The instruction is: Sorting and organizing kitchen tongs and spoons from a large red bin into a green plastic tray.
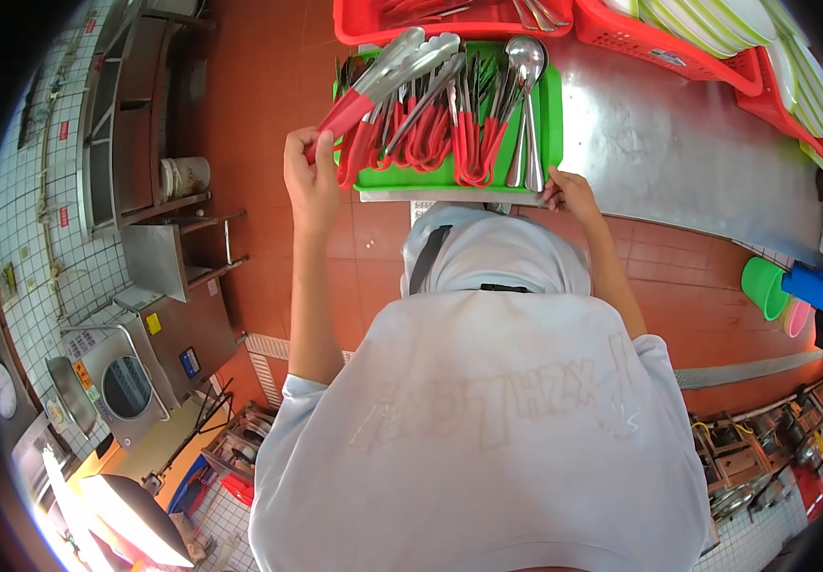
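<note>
A pair of red-handled metal tongs [369, 92] slants up and to the right, its handle end pinched between the thumb and fingers of my left hand [313, 179]. Below it lies a green tray [430, 177] filled with several more red-handled tongs [430, 143], packed side by side. Large metal serving spoons [528, 62] lie at the tray's right side. My right hand [575, 194] is closed with curled fingers at the tray's near right corner; its fingertips touch the rim, though part of the grip is hidden.
Under the tray is a steel table [659, 143]. A red basket [468, 31] with utensils sits beyond it, and another red basket [664, 43] holds green-rimmed plates [716, 24]. Steel shelving [135, 114] lines the left. A green bucket [765, 288] stands at the right.
</note>
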Demonstrator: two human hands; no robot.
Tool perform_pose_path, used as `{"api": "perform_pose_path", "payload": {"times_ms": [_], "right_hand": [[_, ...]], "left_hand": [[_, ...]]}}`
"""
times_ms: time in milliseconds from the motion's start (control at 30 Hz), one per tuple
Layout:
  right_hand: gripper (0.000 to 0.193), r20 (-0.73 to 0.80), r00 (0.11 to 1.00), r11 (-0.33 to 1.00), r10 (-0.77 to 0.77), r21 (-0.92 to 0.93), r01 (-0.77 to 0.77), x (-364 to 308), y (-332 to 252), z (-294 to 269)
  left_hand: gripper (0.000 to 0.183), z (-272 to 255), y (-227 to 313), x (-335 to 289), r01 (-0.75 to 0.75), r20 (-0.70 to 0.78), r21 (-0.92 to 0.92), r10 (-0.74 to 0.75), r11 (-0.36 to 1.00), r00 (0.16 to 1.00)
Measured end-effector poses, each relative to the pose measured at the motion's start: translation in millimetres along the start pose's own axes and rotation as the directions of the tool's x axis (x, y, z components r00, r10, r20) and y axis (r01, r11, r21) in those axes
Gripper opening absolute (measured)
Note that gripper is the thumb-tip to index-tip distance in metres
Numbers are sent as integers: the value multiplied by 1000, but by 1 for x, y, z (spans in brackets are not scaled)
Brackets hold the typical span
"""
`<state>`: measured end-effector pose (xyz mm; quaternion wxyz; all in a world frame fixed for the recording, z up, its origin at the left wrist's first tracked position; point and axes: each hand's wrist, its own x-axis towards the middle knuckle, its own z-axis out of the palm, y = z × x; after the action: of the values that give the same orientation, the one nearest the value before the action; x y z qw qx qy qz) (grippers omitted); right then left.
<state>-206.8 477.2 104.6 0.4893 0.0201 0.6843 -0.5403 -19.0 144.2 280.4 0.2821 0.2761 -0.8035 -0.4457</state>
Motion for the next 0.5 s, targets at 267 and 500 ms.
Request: {"api": "perform_pose_path", "payload": {"times_ms": [267,500], "right_hand": [[40,-12,999,996,48,71,-47,-4,-4,3],[39,-3,1000,998,30,52,-30,0,0,2]], "left_hand": [[16,37,-11,-63,-176,-96,259,207,950,974],[21,65,-3,-64,-148,-166,380,225,913,960]]}}
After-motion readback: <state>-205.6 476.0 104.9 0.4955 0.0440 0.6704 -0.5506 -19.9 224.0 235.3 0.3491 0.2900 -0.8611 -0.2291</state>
